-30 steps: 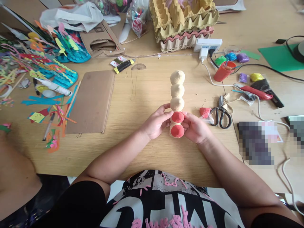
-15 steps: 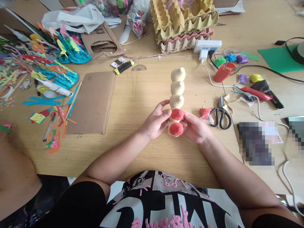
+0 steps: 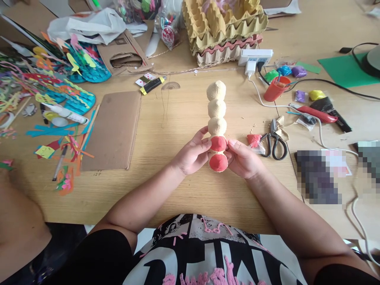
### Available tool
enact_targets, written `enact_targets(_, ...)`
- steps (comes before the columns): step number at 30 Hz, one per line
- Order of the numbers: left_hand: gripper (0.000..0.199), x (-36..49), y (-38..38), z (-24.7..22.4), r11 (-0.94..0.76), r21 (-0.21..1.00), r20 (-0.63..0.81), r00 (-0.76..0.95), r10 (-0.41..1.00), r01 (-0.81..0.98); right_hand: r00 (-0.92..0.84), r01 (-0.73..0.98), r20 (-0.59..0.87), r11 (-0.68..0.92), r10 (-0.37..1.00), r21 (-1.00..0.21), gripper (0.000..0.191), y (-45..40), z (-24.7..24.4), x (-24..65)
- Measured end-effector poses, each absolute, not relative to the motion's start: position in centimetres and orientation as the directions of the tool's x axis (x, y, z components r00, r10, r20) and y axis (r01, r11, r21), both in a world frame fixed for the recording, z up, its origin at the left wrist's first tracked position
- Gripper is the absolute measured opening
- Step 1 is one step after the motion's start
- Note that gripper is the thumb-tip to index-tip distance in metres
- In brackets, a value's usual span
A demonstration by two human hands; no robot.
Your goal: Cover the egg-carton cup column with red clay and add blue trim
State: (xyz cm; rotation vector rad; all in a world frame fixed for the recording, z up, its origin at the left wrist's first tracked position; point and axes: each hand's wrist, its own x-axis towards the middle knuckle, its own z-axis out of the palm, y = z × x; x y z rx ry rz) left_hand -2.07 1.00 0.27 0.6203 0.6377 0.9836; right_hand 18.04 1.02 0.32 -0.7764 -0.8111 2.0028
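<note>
Between my hands is an egg carton strip (image 3: pixel 217 108), a row of cream pulp cups pointing away from me. Its two cups nearest me are covered in smooth red clay (image 3: pixel 218 162). My left hand (image 3: pixel 192 152) grips the strip's left side, the thumb pressed by the upper red cup and the fingers curled behind. On the other side my right hand (image 3: pixel 244 158) is closed on the strip, thumb and fingertip pinched at the edge of that same cup. A lump of red clay (image 3: pixel 254 140) in a plastic wrapper lies right of my right hand, beside black-handled scissors (image 3: pixel 274 140).
Stacked egg trays (image 3: pixel 225 35) and a white power strip (image 3: pixel 255 56) stand at the back. Cardboard (image 3: pixel 111 130) and colourful paper scraps lie left. A red cup (image 3: pixel 276 89), clay packets and cables are on the right. Another person's arm (image 3: pixel 20 217) is at the left edge.
The view has shifted slightly. The egg carton strip is tipped a little more toward the camera, its far end higher in view; both hands keep their hold.
</note>
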Motion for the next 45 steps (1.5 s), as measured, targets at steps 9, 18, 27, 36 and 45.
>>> enact_targets(9,0.053,-1.77,1.04,0.27,0.414,0.708,-0.21,0.388,0.897,-0.573,-0.479,-0.499,-0.21,-0.462,0.852,-0.734,0.047,0.93,0.53,17.85)
enact_targets(18,0.047,-1.62,1.15,0.33,0.427,0.676,-0.204,0.405,0.891,-0.6,-0.474,-0.502,-0.202,-0.452,0.857,-0.738,0.047,0.85,0.37,17.76)
enact_targets(27,0.048,-1.78,1.16,0.2,0.436,0.668,-0.206,0.413,0.887,-0.603,-0.444,-0.458,-0.235,-0.445,0.864,-0.77,0.05,0.79,0.38,17.72)
enact_targets(36,0.046,-1.73,1.12,0.31,0.432,0.67,-0.211,0.403,0.891,-0.604,-0.449,-0.435,-0.196,-0.405,0.872,-0.804,0.044,0.81,0.41,17.84)
enact_targets(45,0.044,-1.54,0.68,0.68,0.46,0.661,-0.247,0.407,0.879,-0.593,-0.414,-0.465,-0.207,-0.402,0.886,-0.789,0.048,0.55,0.49,17.5)
